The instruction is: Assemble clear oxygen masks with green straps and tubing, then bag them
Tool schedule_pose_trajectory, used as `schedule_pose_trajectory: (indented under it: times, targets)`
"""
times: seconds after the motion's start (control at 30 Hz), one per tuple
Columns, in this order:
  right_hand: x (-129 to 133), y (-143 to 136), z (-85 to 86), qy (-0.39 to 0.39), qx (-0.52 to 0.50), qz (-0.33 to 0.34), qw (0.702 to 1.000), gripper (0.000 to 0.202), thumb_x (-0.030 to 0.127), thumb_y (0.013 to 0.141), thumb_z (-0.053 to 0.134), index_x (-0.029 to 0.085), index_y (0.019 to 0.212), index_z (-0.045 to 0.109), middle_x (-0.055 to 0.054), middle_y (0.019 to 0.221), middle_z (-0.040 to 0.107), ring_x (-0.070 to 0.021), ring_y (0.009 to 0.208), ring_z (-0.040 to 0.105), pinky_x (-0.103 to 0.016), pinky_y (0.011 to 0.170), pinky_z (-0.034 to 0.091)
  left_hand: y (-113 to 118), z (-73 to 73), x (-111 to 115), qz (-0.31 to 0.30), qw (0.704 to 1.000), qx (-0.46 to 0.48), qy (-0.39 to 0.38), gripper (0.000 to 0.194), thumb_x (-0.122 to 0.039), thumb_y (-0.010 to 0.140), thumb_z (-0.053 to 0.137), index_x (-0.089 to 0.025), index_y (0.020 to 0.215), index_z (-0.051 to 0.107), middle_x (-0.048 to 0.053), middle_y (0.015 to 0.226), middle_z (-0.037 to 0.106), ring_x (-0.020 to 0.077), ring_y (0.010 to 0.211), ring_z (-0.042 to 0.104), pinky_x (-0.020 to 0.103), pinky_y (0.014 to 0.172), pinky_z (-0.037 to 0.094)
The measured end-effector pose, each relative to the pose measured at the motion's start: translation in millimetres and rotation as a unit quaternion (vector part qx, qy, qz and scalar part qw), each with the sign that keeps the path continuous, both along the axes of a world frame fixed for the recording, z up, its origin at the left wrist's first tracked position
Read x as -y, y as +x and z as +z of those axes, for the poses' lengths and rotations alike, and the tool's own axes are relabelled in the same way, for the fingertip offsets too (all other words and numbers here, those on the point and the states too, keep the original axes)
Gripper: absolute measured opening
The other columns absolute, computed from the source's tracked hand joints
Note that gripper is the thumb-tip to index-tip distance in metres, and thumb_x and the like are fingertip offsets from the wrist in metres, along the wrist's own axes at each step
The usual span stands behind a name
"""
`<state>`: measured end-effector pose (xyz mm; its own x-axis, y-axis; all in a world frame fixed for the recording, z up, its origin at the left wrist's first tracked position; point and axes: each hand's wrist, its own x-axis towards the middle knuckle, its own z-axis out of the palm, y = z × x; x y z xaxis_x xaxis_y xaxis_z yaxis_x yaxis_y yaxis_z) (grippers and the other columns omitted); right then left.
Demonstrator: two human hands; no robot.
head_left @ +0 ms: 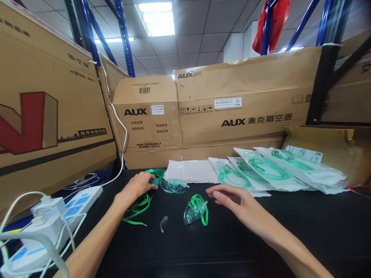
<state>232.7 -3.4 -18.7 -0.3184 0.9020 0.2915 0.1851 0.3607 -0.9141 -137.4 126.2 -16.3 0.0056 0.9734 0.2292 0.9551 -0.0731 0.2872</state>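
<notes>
My left hand point(142, 182) reaches to the back of the black table, its fingers bent over the near side of a coil of green tubing point(159, 174). Loose green elastic straps point(139, 210) lie below that wrist. Just right of the coil is a transparent plastic piece point(174, 186), its exact kind hard to make out. My right hand point(230, 196) hovers with fingers apart and nothing in it. Nearest to it, on its left, lies a transparent oxygen mask point(194, 210) with a green strap bunched on top. A small bent transparent tube point(164, 224) rests between my arms.
Several sealed pouches with green tubing point(269, 168) are piled at the back right, beside a white packet point(191, 172). Cardboard boxes point(232, 104) wall the back; another box point(52, 96) stands left. A power strip point(82, 202) with plugs and white cables occupies the left edge.
</notes>
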Motion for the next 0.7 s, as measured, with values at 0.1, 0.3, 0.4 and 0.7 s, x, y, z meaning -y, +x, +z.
schedule_pose_trajectory:
  times: [0.1, 0.3, 0.4, 0.7]
  targets:
    - [-2, 0, -0.9, 0.043, 0.035, -0.040, 0.998, 0.035, 0.054, 0.098, 0.058, 0.029, 0.116, 0.074, -0.004, 0.126, 0.072, -0.0267, 0.118, 0.065, -0.041, 0.106, 0.047, 4, 10.3, 7, -0.002, 1.000, 0.012, 0.008, 0.039, -0.046, 0.067, 0.082, -0.026, 0.101, 0.082, 0.013, 0.114, 0.078, 0.0400, 0.119, 0.065, 0.039, 0.101, 0.045]
    - [-7, -7, -15.9, 0.108, 0.132, -0.057, 0.984, 0.032, 0.050, 0.099, 0.057, 0.031, 0.119, 0.073, -0.003, 0.127, 0.072, -0.0286, 0.122, 0.062, -0.045, 0.110, 0.044, 46, 39.6, 65, -0.079, 0.994, 0.056, 0.050, 0.045, -0.064, 0.087, 0.061, -0.028, 0.105, 0.081, 0.006, 0.113, 0.079, 0.0304, 0.111, 0.067, 0.030, 0.096, 0.044]
    - [-7, -8, -31.6, 0.101, 0.160, -0.046, 0.981, 0.037, 0.054, 0.096, 0.060, 0.036, 0.127, 0.071, -0.002, 0.136, 0.068, -0.0308, 0.132, 0.057, -0.048, 0.117, 0.039, 79, 34.5, 99, -0.190, 0.972, 0.135, -0.032, 0.043, -0.066, 0.086, 0.063, -0.028, 0.094, 0.083, 0.004, 0.097, 0.080, 0.0271, 0.094, 0.069, 0.027, 0.083, 0.046]
    - [-4, -12, -39.3, 0.132, 0.157, -0.032, 0.978, 0.066, 0.052, 0.090, 0.071, 0.041, 0.152, 0.049, 0.001, 0.157, 0.051, -0.0280, 0.147, 0.044, -0.045, 0.126, 0.030, 142, 5.7, 105, -0.274, 0.908, 0.301, -0.096, 0.049, -0.058, 0.095, 0.055, -0.018, 0.072, 0.068, -0.001, 0.067, 0.061, 0.0143, 0.064, 0.051, 0.025, 0.060, 0.035]
